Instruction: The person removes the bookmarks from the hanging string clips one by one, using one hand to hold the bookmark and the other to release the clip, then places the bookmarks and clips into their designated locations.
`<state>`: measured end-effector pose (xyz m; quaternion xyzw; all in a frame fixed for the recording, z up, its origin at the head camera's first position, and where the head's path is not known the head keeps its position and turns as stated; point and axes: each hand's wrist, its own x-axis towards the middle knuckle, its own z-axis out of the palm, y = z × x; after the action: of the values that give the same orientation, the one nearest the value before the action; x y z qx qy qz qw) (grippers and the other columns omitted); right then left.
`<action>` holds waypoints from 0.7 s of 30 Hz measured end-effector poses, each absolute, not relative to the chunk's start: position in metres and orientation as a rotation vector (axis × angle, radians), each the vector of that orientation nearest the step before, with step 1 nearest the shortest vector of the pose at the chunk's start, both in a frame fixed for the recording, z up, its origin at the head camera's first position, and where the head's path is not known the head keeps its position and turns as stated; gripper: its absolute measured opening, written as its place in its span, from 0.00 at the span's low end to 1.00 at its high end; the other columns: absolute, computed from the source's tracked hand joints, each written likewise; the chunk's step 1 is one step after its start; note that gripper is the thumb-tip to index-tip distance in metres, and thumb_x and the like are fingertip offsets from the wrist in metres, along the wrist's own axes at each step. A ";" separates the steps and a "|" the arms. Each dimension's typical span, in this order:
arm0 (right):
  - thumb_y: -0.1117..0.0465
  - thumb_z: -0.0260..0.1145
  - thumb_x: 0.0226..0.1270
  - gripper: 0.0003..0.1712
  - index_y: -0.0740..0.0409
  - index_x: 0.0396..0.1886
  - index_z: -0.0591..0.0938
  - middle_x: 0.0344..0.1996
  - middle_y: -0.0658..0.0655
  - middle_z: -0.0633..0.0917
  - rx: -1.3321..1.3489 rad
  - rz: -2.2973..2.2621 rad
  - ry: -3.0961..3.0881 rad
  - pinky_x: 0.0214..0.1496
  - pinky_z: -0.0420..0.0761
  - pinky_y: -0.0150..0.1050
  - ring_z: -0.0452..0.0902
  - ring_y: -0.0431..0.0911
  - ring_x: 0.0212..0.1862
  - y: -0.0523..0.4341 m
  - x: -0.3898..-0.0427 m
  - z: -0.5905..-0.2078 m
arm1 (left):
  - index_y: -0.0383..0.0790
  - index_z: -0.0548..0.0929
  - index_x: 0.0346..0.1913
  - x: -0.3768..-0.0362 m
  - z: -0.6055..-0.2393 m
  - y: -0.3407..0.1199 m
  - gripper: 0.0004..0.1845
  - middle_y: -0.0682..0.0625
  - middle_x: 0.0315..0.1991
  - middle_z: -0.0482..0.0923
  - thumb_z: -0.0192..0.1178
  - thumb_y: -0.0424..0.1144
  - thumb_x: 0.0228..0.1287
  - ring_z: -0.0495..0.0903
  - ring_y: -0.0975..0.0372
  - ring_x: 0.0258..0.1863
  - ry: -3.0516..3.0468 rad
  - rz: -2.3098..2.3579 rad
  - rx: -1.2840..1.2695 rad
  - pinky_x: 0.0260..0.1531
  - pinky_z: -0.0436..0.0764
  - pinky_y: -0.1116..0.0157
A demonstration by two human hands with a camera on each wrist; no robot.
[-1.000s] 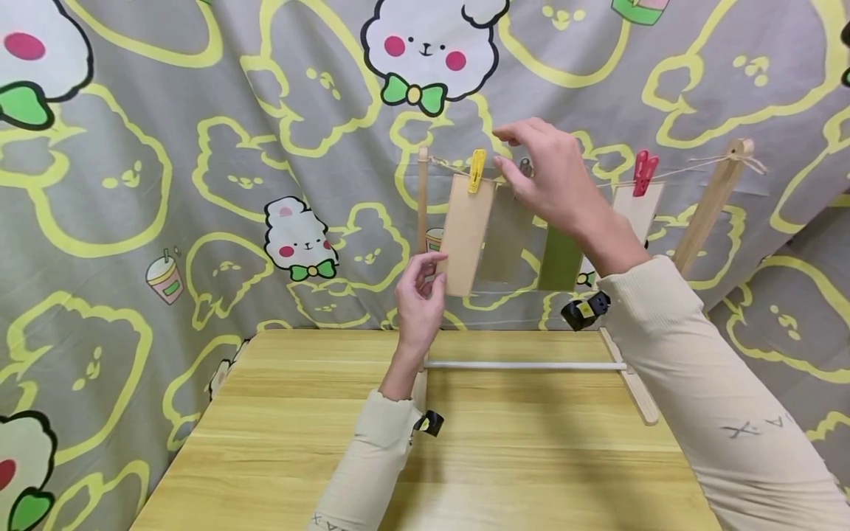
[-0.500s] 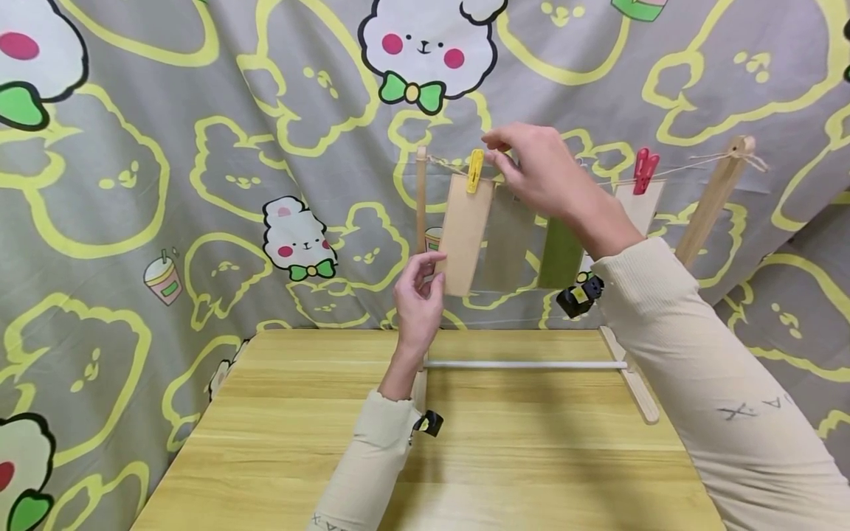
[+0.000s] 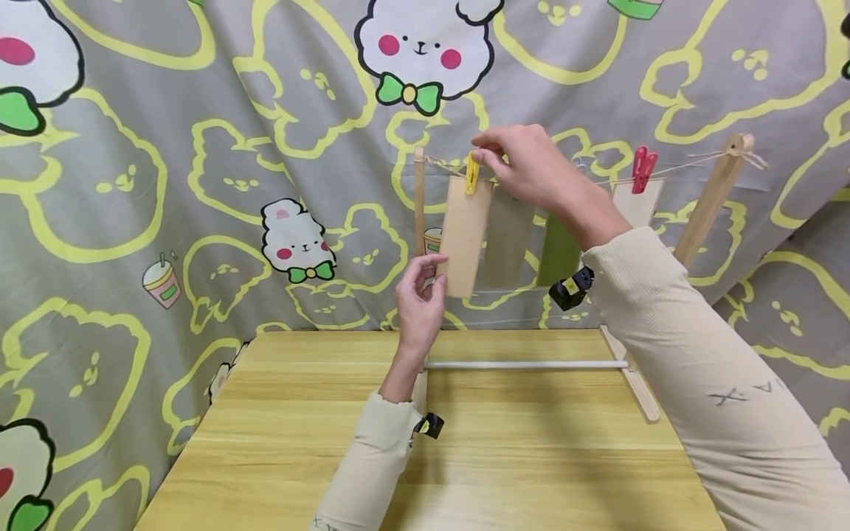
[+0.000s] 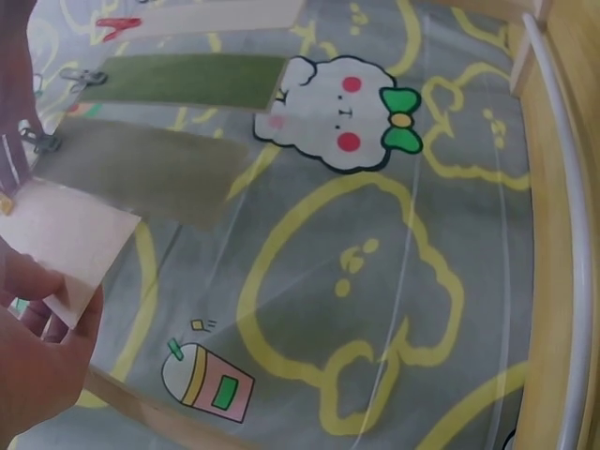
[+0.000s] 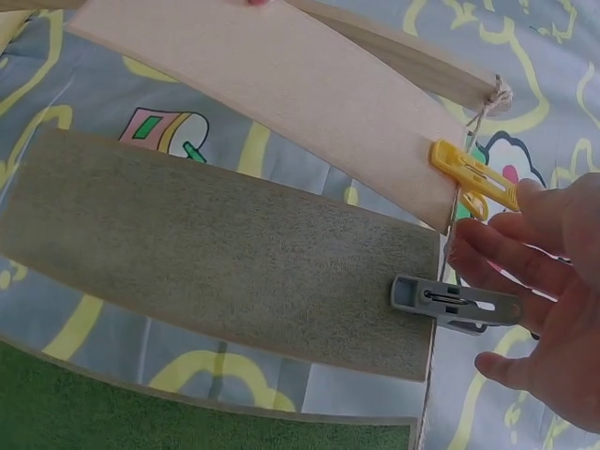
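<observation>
A pale tan card (image 3: 465,236) hangs at the left end of a string line, under a yellow clothespin (image 3: 472,177). My left hand (image 3: 420,302) holds the card low on its left edge; in the left wrist view the thumb lies on its face, fingers behind. Up at the line, my right hand (image 3: 531,166) pinches the handle end of the yellow clothespin, whose jaws overlap the card's top edge in the right wrist view. Close beside those fingers, a grey clothespin (image 5: 455,303) grips a grey-brown card (image 5: 216,253).
Further right hang a green card (image 3: 559,251) and a whitish card (image 3: 636,203) under a red clothespin (image 3: 642,169). Wooden posts (image 3: 710,192) carry the string. A white rod (image 3: 524,365) joins their feet on the wooden table (image 3: 518,457). Behind hangs a patterned curtain (image 3: 299,162).
My right hand has moved left from above the grey-brown card, and its fingers have closed on the yellow clothespin. The left hand keeps its place at the tan card.
</observation>
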<state>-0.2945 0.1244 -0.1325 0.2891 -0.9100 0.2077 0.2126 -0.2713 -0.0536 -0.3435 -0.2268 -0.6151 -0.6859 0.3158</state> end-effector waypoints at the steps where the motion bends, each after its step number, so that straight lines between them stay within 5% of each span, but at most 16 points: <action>1: 0.57 0.55 0.83 0.21 0.64 0.65 0.80 0.59 0.62 0.84 0.806 0.576 -2.527 0.63 0.78 0.51 0.80 0.54 0.60 0.124 -0.295 -0.132 | 0.27 0.82 0.52 -0.271 -0.344 -0.054 0.19 0.39 0.52 0.82 0.56 0.12 0.61 0.83 0.52 0.45 -1.620 -1.810 -0.595 0.33 0.82 0.72; 21: 0.55 0.60 0.80 0.19 0.62 0.58 0.85 0.50 0.60 0.87 0.760 0.758 -2.543 0.51 0.77 0.45 0.81 0.50 0.50 0.126 -0.300 -0.133 | 0.28 0.84 0.51 -0.273 -0.344 -0.057 0.17 0.41 0.51 0.83 0.59 0.14 0.62 0.84 0.54 0.45 -1.619 -1.822 -0.592 0.34 0.83 0.73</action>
<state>-0.2999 0.1259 -0.1326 0.2703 -0.9046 0.2696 0.1898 -0.2731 -0.0573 -0.3439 -0.2244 -0.6132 -0.6904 0.3114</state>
